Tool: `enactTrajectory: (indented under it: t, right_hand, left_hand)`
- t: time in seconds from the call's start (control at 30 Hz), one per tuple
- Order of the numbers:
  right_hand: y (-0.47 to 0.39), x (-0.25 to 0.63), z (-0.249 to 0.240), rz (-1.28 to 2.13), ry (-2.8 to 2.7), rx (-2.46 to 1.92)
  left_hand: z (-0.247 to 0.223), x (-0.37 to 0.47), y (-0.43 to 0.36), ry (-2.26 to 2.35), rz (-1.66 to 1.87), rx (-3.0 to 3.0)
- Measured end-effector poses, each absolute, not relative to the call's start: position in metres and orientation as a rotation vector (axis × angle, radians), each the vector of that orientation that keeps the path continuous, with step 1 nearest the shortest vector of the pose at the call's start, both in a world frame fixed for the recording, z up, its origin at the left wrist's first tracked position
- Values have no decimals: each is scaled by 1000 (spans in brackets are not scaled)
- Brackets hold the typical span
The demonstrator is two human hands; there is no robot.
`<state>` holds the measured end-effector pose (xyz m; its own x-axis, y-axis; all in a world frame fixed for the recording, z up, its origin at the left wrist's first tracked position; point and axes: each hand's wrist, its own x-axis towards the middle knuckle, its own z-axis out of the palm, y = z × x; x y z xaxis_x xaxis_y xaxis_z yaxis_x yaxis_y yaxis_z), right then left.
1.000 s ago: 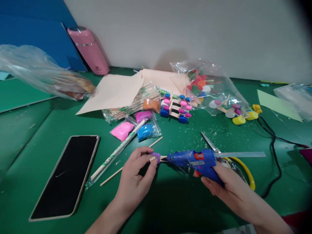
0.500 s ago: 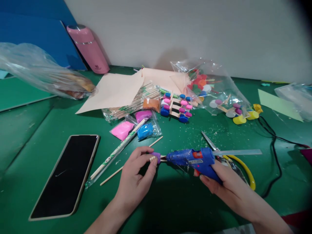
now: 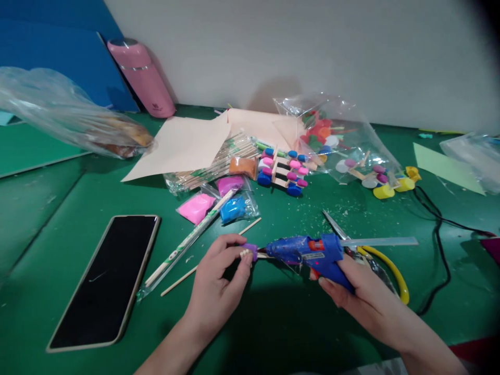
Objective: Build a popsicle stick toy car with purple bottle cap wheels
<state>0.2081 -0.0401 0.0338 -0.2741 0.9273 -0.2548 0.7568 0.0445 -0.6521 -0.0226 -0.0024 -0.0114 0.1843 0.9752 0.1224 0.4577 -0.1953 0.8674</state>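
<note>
the right hand (image 3: 369,302) wraps the grip of the blue glue gun (image 3: 302,251). left of the gun, just by its tip, the left hand (image 3: 219,276) pinches a purple piece (image 3: 252,251) and pale sticks (image 3: 245,253) between thumb and fingers. scissors (image 3: 398,272) lie partly behind the gun.

Glue gun (image 3: 287,249): blue, red trigger (image 3: 313,275), pale label. Glue stick (image 3: 380,241): translucent whitish. Clay piece (image 3: 252,252): purple. Worktop (image 3: 273,325): solid green, pale specks. Phone (image 3: 101,281): black screen, beige edge. Chopstick wrapper (image 3: 191,243): clear with green-and-white print. Packets: pink bag (image 3: 196,209), magenta bag (image 3: 229,185), blue bag (image 3: 233,210), orange bag (image 3: 242,166). Scissors (image 3: 400,276): yellow handle, silver blade. Bottle (image 3: 144,83): pink, silver band, dark top. Big sheet (image 3: 183,146): pale peach. Cable (image 3: 443,265): black.
</note>
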Motion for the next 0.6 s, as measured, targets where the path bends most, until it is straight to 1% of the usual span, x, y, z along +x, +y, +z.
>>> enactTrajectory:
  t: [0.6]
  right_hand:
    - [-45,208,33,1044,-2021,-1744]
  left_hand:
    - [-12,-22,-2,1352,924,1750]
